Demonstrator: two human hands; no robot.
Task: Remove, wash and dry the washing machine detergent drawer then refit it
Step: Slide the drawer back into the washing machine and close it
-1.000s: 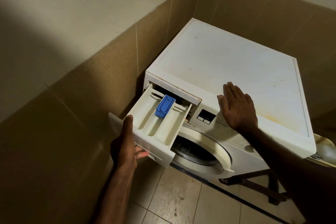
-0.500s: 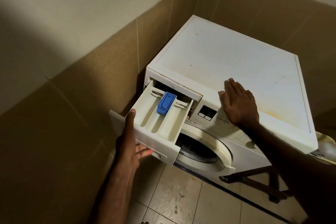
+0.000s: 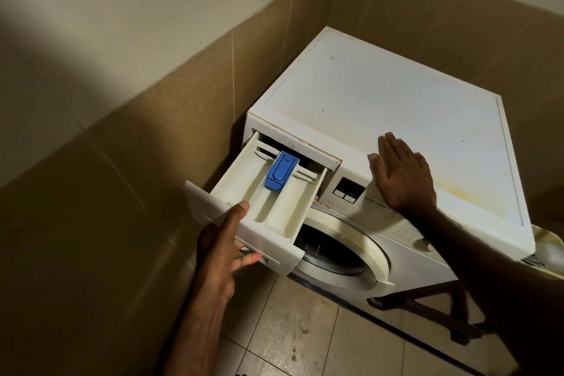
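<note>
Drawer [image 3: 268,201] sticks well out of its slot at the washer's [image 3: 381,101] top-left corner, slightly further than a second ago, rear end still inside. Left hand [image 3: 224,244] grasps the front panel, thumb over the top edge, fingers curled under the handle recess. Right hand [image 3: 403,175] lies flat and relaxed on the washer's front top edge, holding nothing, bracing as before. Blue flap [image 3: 281,171] sits in the middle compartment, near the back. Removal step underway, likely close to the stop; flap probably needs pressing to free it. Wash, dry, refit still to do.
</note>
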